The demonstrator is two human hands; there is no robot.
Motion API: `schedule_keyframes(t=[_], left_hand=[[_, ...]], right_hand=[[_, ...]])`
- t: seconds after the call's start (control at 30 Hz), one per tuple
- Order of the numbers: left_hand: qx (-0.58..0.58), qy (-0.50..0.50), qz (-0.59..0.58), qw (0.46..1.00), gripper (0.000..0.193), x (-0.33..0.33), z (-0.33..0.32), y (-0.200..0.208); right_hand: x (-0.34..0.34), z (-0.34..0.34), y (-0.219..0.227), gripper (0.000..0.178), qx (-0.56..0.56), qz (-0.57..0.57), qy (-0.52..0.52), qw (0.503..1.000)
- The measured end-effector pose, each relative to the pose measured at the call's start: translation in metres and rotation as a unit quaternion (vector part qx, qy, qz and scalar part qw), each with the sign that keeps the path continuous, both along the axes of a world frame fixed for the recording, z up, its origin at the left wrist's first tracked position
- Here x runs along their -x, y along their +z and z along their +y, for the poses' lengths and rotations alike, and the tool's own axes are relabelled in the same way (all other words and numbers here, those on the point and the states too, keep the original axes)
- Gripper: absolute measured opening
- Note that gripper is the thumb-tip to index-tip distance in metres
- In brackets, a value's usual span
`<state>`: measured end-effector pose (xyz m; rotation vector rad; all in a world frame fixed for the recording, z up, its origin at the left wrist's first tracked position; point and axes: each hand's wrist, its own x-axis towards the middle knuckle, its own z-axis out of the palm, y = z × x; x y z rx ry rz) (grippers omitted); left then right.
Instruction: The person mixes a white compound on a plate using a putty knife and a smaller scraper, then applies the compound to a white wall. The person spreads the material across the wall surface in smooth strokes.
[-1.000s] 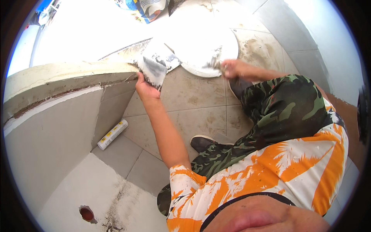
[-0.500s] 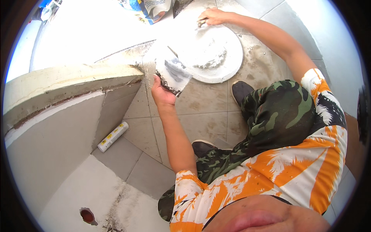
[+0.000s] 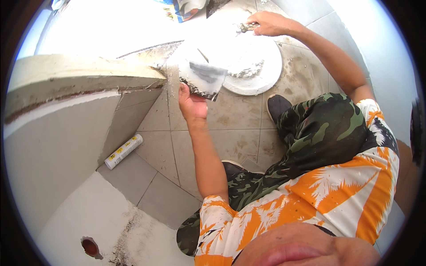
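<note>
My left hand (image 3: 194,105) grips a flat square plate (image 3: 207,80) by its near edge, thumb on one side. White paste coats much of the plate, and dark crust lines its near edge. Beyond, a round white basin (image 3: 276,73) rests on the floor with lumpy white paste (image 3: 249,70) in it. At the basin's far rim, my right hand (image 3: 274,24) is closed around a paste-smeared tool handle (image 3: 246,28). Glare hides the tool's working end, so its kind does not show.
A low wall (image 3: 88,73) with a broken edge stands on the left. At its foot lies a white cartridge tube (image 3: 124,151). A round drain hole (image 3: 90,246) opens at lower left. A printed bag (image 3: 190,9) stands at the far side. My shoe (image 3: 278,106) is near the basin.
My left hand has shifted slightly right and away from me, turning the plate a little. My right hand has moved right and slightly nearer, still holding the tool. The view has shifted slightly.
</note>
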<state>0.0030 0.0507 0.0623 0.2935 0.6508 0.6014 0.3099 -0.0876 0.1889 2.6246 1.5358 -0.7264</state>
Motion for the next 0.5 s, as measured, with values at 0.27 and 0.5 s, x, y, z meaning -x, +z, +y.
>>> schedule_keyframes(t=[0.27, 0.5], left_hand=[[0.259, -0.065, -0.221, 0.938, 0.057, -0.028, -0.066, 0.012], [0.096, -0.018, -0.121, 0.988, 0.051, -0.062, -0.097, 0.021]], right_hand=[[0.112, -0.024, -0.035, 0.051, -0.3, 0.476, -0.184, 0.806], [0.138, -0.04, -0.041, 0.035, -0.296, 0.618, -0.271, 0.676]])
